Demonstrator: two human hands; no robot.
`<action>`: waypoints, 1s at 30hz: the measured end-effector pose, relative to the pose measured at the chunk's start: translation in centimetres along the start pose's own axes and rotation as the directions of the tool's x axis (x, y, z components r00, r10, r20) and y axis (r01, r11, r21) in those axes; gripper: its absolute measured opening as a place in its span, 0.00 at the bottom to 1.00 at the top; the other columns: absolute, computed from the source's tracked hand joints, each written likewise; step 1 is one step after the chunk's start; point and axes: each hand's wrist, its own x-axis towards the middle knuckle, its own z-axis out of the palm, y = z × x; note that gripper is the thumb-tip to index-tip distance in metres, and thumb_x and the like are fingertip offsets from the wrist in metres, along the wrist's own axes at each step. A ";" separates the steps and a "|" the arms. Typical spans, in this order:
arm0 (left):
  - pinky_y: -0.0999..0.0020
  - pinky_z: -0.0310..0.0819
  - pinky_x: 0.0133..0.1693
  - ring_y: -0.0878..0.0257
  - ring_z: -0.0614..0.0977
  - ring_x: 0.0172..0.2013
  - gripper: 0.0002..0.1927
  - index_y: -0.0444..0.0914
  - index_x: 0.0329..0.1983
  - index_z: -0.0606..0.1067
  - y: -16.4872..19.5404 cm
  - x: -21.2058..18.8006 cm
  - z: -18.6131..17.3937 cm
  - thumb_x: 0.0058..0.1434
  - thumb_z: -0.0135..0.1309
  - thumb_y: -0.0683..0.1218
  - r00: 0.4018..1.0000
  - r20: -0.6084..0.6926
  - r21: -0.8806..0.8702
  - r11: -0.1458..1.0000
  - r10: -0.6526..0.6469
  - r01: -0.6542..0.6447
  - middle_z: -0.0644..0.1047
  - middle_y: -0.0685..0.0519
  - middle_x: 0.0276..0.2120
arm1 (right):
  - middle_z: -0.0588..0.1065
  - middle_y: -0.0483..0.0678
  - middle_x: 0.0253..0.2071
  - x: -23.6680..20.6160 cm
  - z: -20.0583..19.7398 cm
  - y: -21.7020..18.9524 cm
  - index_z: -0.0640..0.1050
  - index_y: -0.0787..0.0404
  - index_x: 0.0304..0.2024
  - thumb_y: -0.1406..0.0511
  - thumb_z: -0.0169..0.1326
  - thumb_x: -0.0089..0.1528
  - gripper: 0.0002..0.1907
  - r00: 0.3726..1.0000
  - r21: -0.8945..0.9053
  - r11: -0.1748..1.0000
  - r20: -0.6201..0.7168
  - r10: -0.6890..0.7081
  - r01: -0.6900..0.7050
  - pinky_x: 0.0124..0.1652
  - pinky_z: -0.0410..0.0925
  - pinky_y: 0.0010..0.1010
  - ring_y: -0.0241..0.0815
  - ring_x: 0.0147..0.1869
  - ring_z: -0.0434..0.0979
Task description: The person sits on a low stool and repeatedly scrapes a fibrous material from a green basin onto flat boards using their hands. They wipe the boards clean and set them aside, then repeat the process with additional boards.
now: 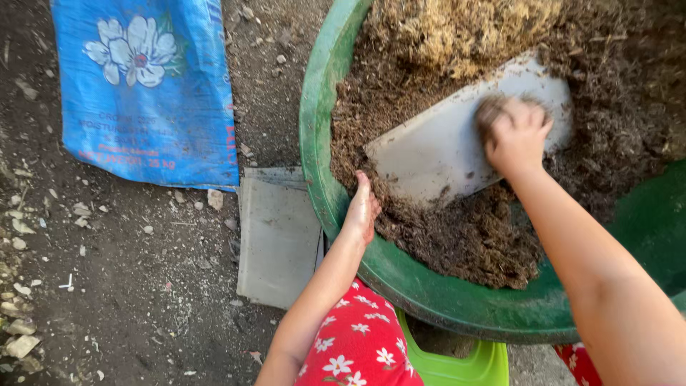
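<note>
Over the green basin (318,143), the right hand (514,136) is curled tight around one pale flat board (443,154) lying on the soil (457,236); at eight o'clock, the left hand (362,211) rests open on the rim; one blue sack (143,93) lies at nine o'clock

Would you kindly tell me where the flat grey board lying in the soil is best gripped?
Probably by its upper right end, coming from the right: the grey board lies tilted on the soil in the green basin, and that end stands exposed where the right hand rests; its lower edge looks partly buried.
</note>
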 end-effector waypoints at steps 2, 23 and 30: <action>0.44 0.33 0.69 0.44 0.50 0.76 0.58 0.39 0.79 0.37 -0.2 0.2 -0.1 0.59 0.28 0.81 0.993 -0.054 0.040 0.993 -0.106 0.109 0.43 0.37 0.77 | 0.64 0.55 0.70 2.1 -0.4 -1.2 0.74 0.60 0.53 0.69 0.54 0.69 0.10 0.922 0.158 0.936 -0.185 0.340 -0.314 0.65 0.53 0.63 0.60 0.71 0.57; 0.56 0.59 0.64 0.51 0.67 0.66 0.41 0.37 0.75 0.58 0.1 0.6 0.0 0.63 0.51 0.61 0.971 -0.058 0.122 0.967 0.234 -0.226 0.63 0.47 0.74 | 0.55 0.66 0.73 -8.0 3.2 1.1 0.68 0.58 0.66 0.65 0.55 0.67 0.25 0.841 0.031 0.859 -0.189 0.507 -0.511 0.59 0.50 0.77 0.69 0.70 0.53; 0.64 0.71 0.55 0.54 0.82 0.54 0.27 0.28 0.58 0.74 2.6 -1.2 2.7 0.63 0.58 0.51 0.777 0.033 0.545 0.640 0.628 -0.541 0.81 0.41 0.55 | 0.60 0.58 0.70 -10.9 0.3 1.7 0.64 0.53 0.70 0.58 0.57 0.61 0.35 0.720 -0.005 0.720 0.013 0.694 -0.694 0.57 0.60 0.68 0.62 0.70 0.59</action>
